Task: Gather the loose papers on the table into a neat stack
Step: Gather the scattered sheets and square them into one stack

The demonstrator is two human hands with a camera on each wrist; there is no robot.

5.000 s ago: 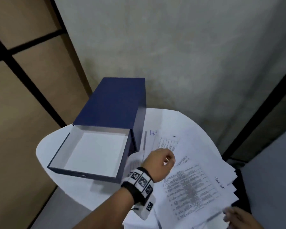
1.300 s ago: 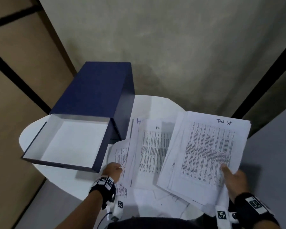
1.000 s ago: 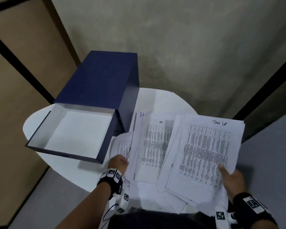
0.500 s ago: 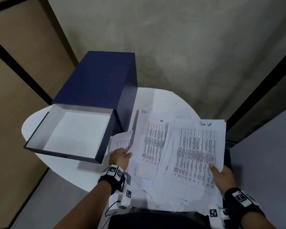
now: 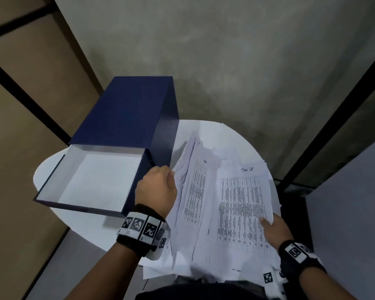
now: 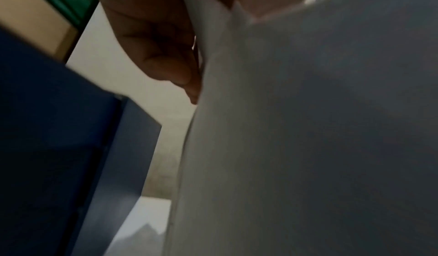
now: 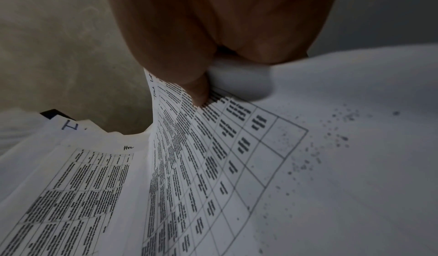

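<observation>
Printed white papers (image 5: 243,204) lie fanned over the right half of a round white table (image 5: 217,131). My left hand (image 5: 158,187) grips the left edge of a bundle (image 5: 191,191) and tilts it up off the table. In the left wrist view its fingers (image 6: 170,69) curl against the sheets (image 6: 308,129). My right hand (image 5: 273,228) holds the right bundle at its lower right corner, thumb on top. The right wrist view shows my thumb (image 7: 196,91) pressed on the tabled sheet (image 7: 225,147), with the other bundle (image 7: 71,175) to its left.
An open dark blue box (image 5: 126,118) with a white inside (image 5: 95,180) stands on the left half of the table, right beside my left hand. A grey wall is behind, and dark frame bars run at the right.
My left hand has moved up along the left bundle and lifted its left edge, so the sheets now stand tilted toward the right bundle. The right hand keeps its hold.
</observation>
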